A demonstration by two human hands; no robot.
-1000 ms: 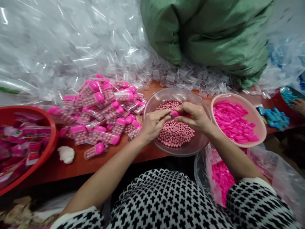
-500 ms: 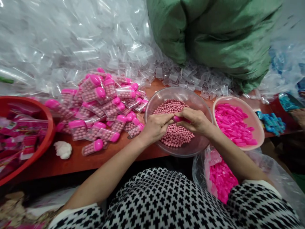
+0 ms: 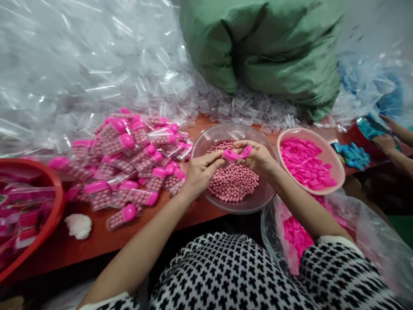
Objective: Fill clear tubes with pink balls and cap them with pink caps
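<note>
Both of my hands are over a clear bowl (image 3: 267,189) of small pink beads (image 3: 234,183). A bright pink cap (image 3: 238,154), with its lid part folded open, is between them. My left hand (image 3: 201,172) pinches the cap's left end with thumb and forefinger. On the other side my right hand (image 3: 258,158) has its fingers closed around the cap's right part. Whether a clear container sits under the cap, I cannot make out. Left of the bowl lies a heap of bead-filled clear containers (image 3: 129,150) with pink caps.
A pale pink basin (image 3: 340,172) of pink caps stands right of the bowl, above a plastic bag (image 3: 361,228). At left are a red basin (image 3: 58,202) and white wad (image 3: 79,226). Clear empties and a green sack (image 3: 274,56) lie behind. Another person's hands (image 3: 385,144) are far right.
The cap between my hands now shows plainly, its lid part raised, where my fingers mostly covered it before. The whole view has shifted, and another person's hands show more at the right.
</note>
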